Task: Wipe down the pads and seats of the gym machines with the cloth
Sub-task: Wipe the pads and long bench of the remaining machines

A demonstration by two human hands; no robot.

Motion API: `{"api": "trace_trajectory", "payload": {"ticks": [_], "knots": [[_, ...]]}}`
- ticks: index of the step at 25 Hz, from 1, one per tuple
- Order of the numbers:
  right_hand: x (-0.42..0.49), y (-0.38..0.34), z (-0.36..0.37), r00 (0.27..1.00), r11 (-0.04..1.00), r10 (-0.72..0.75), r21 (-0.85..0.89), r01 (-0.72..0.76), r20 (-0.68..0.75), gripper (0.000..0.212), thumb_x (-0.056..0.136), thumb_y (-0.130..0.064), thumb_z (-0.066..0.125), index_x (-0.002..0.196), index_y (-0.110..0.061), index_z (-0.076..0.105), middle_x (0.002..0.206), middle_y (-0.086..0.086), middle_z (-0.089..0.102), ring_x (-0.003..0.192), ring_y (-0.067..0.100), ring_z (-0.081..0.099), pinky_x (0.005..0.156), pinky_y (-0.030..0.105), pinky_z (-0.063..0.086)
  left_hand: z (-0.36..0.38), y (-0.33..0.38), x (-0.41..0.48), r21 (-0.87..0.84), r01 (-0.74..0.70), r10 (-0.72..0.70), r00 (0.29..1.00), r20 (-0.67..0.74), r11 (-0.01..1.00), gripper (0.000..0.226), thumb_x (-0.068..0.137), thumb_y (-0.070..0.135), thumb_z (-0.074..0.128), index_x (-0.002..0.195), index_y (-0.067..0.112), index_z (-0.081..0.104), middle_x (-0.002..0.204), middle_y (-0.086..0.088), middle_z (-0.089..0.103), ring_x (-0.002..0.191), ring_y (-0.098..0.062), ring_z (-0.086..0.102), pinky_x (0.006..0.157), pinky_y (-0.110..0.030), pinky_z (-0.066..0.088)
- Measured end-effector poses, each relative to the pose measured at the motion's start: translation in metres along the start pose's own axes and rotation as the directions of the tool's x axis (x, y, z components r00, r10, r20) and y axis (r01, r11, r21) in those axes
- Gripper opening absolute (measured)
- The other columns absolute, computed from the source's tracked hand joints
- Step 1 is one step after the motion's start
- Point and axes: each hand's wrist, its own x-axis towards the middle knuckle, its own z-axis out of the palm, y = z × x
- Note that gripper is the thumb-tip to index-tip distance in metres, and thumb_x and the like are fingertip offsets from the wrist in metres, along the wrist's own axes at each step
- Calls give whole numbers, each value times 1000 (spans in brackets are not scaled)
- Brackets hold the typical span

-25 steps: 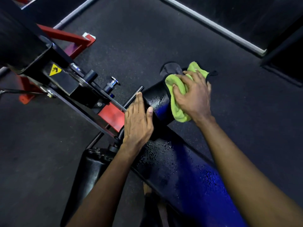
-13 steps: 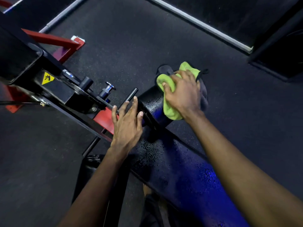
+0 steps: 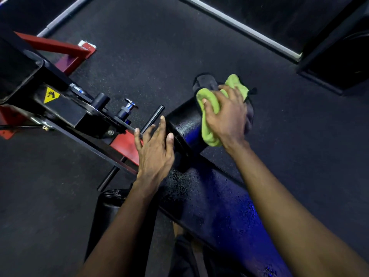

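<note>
Green cloth [image 3: 211, 116] lies bunched over the black roller pad [image 3: 184, 124], and our right hand [image 3: 227, 116] clasps it there, thumb and fingers curled over cloth and roller. We see the roller's long axis running from lower left to upper right, away from us, crosswise to the droplet-covered long pad [image 3: 215, 206], which stretches toward the lower right. Our left hand [image 3: 154, 152] is relaxed, fingers straight, resting against the roller's near end beside a thin black bar [image 3: 152, 118] slanting the same way.

Lime-green cloth [image 3: 211, 124], black roller pad [image 3: 183, 124], red frame bar [image 3: 60, 48], yellow warning sticker [image 3: 51, 95]
</note>
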Motion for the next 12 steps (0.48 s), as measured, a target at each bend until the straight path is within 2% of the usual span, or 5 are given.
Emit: {"api": "trace_trajectory", "payload": {"ticks": [3,5,6,9,12], "knots": [[-37,-33,5,955,967,-239,-46,250,176,43,97,-52,51,131,-30,65,147,-4,53,147,23,33,116,56,30,2,1,0,3,3,-3,1000,-24,1000,60,103,45,25,155,17,34,144,1,55,139,-20,37,119,-38,-15],[-40,-26,5,923,940,-326,-38,340,202,42,97,-55,53,131,-33,64,147,-6,53,147,21,34,115,55,28,3,0,0,19,0,1,1000,-31,1000,61,103,47,22,154,16,36,145,1,54,138,-20,37,119,-39,-13],[-32,-14,3,942,952,-293,-34,303,166,42,97,-55,54,132,-34,64,147,-6,53,147,20,34,115,56,27,3,0,0,25,-1,2,999,-33,1000,61,103,47,22,154,17,35,145,1,54,138,-20,38,119,-38,-14],[-13,19,2,998,997,-26,66,29,-54,42,96,-51,57,132,-31,65,148,-5,52,148,22,33,117,57,30,1,2,0,21,23,-23,1000,-21,1000,63,102,48,21,156,18,32,147,1,53,139,-20,37,119,-37,-16],[-32,9,16,975,971,155,208,-120,-161,42,98,-46,57,136,-28,62,153,-3,47,151,24,27,119,42,23,1,16,3,-9,90,-90,996,-12,996,63,100,41,24,157,15,28,157,-2,40,144,-18,33,122,-43,-11]]}}
